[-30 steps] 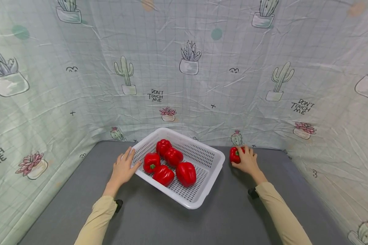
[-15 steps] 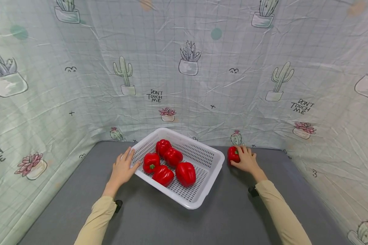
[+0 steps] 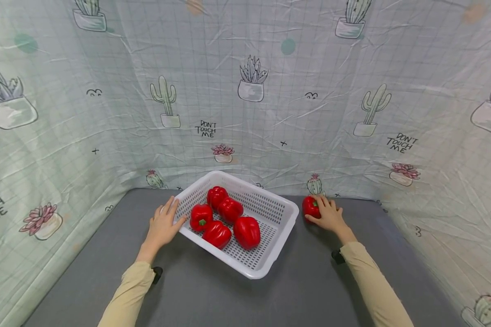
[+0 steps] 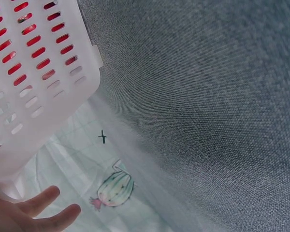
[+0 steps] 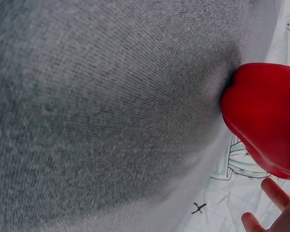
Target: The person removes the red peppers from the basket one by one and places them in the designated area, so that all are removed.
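The left hand [image 3: 162, 227], fingers straight, touches the white plastic basket with holes [image 3: 283, 238], maybe to steady it. 5 shiny red bell peppers [image 3: 247, 232] sit inside. The right hand [image 3: 331, 218] spreads over 1 more round red pepper [image 3: 309, 207] on the grey table [image 3: 229, 299]; I can't tell if it grips.

Basket [image 3: 267, 237]: smooth plastic, softly shiny. Red peppers [image 3: 247, 232]: smooth and glossy, catching bright highlights from where I stand. Grey tabletop [image 3: 286, 295]: matt, slightly rough, with a cloth-like weave. Printed backdrop [image 3: 249, 127]: thin, creased sheeting with a faint sheen. Sleeves [image 3: 124, 290]: matt cloth.
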A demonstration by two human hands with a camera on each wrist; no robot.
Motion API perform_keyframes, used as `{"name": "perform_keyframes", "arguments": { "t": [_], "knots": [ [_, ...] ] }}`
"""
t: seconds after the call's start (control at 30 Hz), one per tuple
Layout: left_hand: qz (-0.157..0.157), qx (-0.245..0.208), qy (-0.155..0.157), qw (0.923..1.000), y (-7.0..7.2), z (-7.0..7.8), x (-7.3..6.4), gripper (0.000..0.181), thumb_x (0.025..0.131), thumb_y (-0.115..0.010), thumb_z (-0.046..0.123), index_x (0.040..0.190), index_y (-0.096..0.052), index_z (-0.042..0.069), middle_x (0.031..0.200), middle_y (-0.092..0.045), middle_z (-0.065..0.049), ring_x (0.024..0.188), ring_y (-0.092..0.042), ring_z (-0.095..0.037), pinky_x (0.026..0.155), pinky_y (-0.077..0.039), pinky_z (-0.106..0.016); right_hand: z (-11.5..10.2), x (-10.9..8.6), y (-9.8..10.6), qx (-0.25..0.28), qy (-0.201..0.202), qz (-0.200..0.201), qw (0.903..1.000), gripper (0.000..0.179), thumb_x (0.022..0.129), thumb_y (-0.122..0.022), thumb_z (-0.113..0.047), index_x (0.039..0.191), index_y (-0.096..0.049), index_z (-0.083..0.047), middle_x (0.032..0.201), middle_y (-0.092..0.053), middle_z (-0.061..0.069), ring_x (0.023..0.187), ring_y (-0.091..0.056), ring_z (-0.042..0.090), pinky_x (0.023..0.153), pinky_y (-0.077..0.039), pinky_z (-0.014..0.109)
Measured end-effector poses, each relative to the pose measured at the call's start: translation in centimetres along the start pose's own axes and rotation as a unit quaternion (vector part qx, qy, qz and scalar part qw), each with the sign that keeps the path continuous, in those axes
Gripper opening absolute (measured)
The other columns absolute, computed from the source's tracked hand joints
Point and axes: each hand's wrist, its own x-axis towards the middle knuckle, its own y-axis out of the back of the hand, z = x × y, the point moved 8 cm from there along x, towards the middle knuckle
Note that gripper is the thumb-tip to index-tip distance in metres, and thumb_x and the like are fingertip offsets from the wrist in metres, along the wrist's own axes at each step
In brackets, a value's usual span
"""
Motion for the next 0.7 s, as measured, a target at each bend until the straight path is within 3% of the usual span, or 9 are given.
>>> {"name": "perform_keyframes", "arguments": {
  "t": [0.4,0.7],
  "knots": [
    [-0.001,-0.011,-0.003,0.9999,0.0,-0.2,0.0,0.065,0.087,-0.05,0.036,0.138,-0.03,0.001,0.144,-0.025,-0.021,0.122,-0.027,-0.049,0.084,-0.029,-0.07,-0.1,-0.4,0.5,0.015,0.001,0.007,0.9999,0.08,0.076,-0.064,-0.044,0.138,-0.022,-0.017,0.142,-0.024,0.02,0.117,-0.027,0.043,0.084,-0.025,0.065],
    [-0.001,-0.009,-0.002,1.0,-0.2,-0.1,-0.1,0.065,0.087,-0.05,0.036,0.138,-0.029,0.002,0.145,-0.024,-0.021,0.123,-0.027,-0.049,0.084,-0.029,-0.07,-1.3,-1.2,1.6,0.004,0.027,0.044,0.9987,0.08,0.074,-0.066,-0.042,0.137,-0.024,-0.016,0.142,-0.023,0.021,0.117,-0.026,0.044,0.081,-0.024,0.065]
  ]
}}
